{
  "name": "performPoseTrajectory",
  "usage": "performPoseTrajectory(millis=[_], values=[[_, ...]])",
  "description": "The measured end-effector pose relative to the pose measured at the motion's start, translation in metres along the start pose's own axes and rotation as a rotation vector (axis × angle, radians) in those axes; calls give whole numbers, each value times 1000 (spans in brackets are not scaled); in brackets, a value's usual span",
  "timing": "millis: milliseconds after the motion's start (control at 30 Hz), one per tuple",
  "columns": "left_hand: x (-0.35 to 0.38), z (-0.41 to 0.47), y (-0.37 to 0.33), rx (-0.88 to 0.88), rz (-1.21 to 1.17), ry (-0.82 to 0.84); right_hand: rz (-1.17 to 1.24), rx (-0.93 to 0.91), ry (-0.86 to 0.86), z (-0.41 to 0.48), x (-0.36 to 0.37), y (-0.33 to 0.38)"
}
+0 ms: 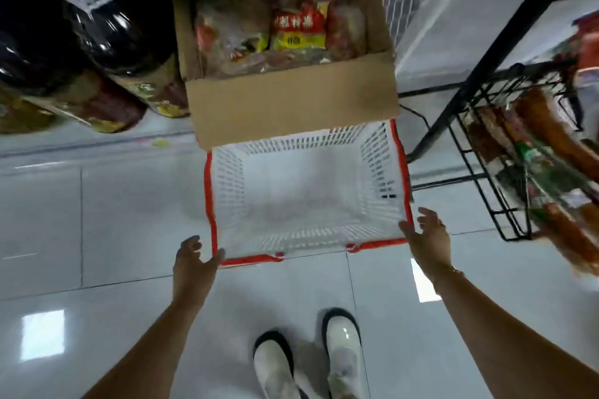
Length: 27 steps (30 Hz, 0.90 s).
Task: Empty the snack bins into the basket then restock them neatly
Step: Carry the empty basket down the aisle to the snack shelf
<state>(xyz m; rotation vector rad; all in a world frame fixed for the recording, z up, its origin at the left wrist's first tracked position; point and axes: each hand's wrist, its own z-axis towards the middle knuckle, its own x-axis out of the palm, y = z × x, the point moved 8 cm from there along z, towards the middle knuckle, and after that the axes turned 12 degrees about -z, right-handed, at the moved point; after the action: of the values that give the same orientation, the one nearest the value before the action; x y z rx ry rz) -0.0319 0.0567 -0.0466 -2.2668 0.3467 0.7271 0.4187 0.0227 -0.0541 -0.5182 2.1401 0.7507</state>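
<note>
One basket point(227, 191) on the tiled floor point(97, 220) — white slotted plastic, red rim, bare bottom showing — just in front of one open cardboard box point(291, 107) of red and yellow snack packets point(299, 29). Two hands, left hand point(194, 264) and right hand point(428, 236), fingers spread, clasping nothing, one at each near corner of the rim. One black wire rack point(470, 159) to the right.

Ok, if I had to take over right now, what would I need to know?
The left hand is open at the near left corner of the basket and holds nothing.
The right hand is open, with its fingertips at the near right corner.
The basket sits on the floor, empty. The cardboard box just behind it holds snack packets.
Done: nothing is in the basket yet.
Left: empty the snacks into it, then restock neatly.
</note>
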Motion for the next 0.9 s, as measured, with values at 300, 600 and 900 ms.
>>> performPoseTrajectory(millis=[300, 600, 900], values=[[49, 52, 16, 50, 75, -21, -11, -42, -14, 53, 46, -9], [38, 49, 20, 59, 16, -104, -90, -6, -35, 63, 50, -17], [-64, -64, 25, -103, 83, -122, -134, 58, 175, -61, -10, -3]])
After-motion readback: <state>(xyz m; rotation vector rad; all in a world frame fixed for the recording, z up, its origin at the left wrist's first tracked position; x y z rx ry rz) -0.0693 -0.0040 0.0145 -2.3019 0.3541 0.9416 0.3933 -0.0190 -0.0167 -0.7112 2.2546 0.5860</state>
